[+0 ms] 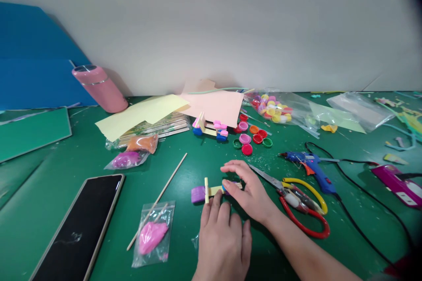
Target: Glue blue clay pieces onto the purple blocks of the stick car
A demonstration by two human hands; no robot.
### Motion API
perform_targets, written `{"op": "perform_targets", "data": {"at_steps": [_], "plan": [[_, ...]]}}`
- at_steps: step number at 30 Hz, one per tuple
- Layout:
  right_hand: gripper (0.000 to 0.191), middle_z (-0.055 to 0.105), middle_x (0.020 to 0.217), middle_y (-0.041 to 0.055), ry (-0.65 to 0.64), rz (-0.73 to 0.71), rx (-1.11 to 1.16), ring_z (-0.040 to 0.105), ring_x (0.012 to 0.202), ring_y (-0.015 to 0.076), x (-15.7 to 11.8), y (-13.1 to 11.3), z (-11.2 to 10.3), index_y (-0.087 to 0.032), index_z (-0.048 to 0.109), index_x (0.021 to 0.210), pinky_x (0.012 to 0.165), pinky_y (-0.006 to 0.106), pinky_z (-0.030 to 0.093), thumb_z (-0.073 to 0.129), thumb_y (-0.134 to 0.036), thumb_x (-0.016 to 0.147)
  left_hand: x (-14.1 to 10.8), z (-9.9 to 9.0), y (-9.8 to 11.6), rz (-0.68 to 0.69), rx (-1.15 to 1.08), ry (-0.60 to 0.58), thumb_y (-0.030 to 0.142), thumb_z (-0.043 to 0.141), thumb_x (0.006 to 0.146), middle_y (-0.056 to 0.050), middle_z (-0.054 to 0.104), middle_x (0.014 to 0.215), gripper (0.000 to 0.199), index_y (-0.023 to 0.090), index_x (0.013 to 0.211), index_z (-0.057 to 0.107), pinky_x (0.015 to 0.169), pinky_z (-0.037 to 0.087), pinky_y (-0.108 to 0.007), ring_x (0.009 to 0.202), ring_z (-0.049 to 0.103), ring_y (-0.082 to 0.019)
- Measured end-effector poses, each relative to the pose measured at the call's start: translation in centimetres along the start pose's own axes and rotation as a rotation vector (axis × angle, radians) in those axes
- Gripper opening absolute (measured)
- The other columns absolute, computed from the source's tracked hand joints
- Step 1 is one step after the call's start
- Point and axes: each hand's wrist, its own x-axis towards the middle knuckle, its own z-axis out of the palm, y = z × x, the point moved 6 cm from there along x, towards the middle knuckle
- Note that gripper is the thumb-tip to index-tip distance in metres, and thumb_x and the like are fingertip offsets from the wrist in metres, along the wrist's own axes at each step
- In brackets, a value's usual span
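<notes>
Perhaps the small stick model (pixel 216 191), low over the surface (pixel 183 250) between the pink-clay bag (pixel 169 217) and the scissors (pixel 268 178), could bend or twist if the left hand (pixel 224 241), fingers nearly straight, presses its middle unevenly. The right hand (pixel 247 191) is half curled over the blue end; its grip seems hidden, so I can't tell. Farther back, a clear bag (pixel 300 107) holds coloured caps (pixel 275 109).

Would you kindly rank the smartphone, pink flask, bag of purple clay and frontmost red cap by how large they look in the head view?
1. Smartphone, cut off by the frame edge
2. Pink flask
3. Bag of purple clay
4. Frontmost red cap
</notes>
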Motion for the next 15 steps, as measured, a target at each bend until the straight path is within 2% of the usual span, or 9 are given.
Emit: {"op": "perform_targets", "data": {"at_steps": [10, 15], "plan": [[0.022, 0.053, 0.106, 0.0073, 0.002, -0.01, -0.035, 0.05, 0.105, 0.021, -0.2, -0.3, 0.0, -0.021, 0.06, 0.1, 0.091, 0.036, 0.041, 0.054, -0.02, 0.079, 0.1, -0.2, 0.1, -0.008, 0.0, 0.019, 0.023, 0.051, 0.076, -0.012, 0.066, 0.087, 0.016, 0.016, 0.068, 0.062, 0.088, 0.043, -0.05, 0.106, 0.054, -0.034], [0.02, 0.052, 0.109, 0.0059, 0.051, -0.015, -0.006, 0.048, 0.106, 0.0188, -0.1, -0.2, -1.4, -0.022, 0.058, 0.103, 0.091, 0.033, 0.039, 0.048, -0.025, 0.085, 0.2, -0.5, 0.2, -0.005, -0.003, 0.052, 0.022, 0.051, 0.076, -0.01, 0.065, 0.078, 0.018, 0.016, 0.063, 0.061, 0.085, 0.045, -0.05, 0.1, 0.058, -0.032]]}}
